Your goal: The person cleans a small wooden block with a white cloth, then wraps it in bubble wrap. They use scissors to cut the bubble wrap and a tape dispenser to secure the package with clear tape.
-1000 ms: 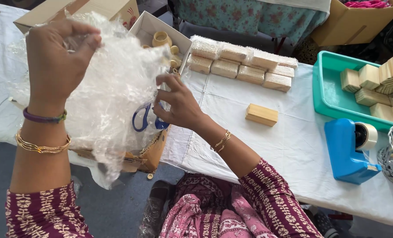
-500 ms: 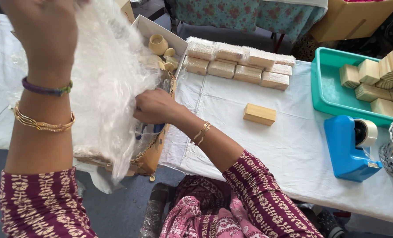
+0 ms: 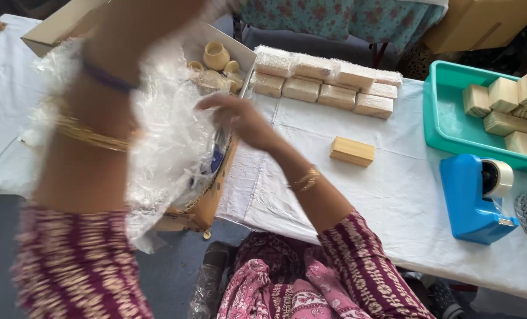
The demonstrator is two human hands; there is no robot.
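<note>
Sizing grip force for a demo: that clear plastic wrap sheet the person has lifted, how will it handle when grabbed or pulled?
Likely floppy: the clear plastic wrap hangs crumpled and folded below the raised left arm. Probably very light, since it billows loosely over the cardboard box. Its glossy surface suggests it may slip or cling; the right hand hovers by it, fingers spread.

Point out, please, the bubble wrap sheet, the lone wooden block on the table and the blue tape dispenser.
bubble wrap sheet (image 3: 174, 142), head view, middle of the crumpled sheet.
lone wooden block (image 3: 352, 151), head view, its top face.
blue tape dispenser (image 3: 469, 198), head view, its blue body.
</note>
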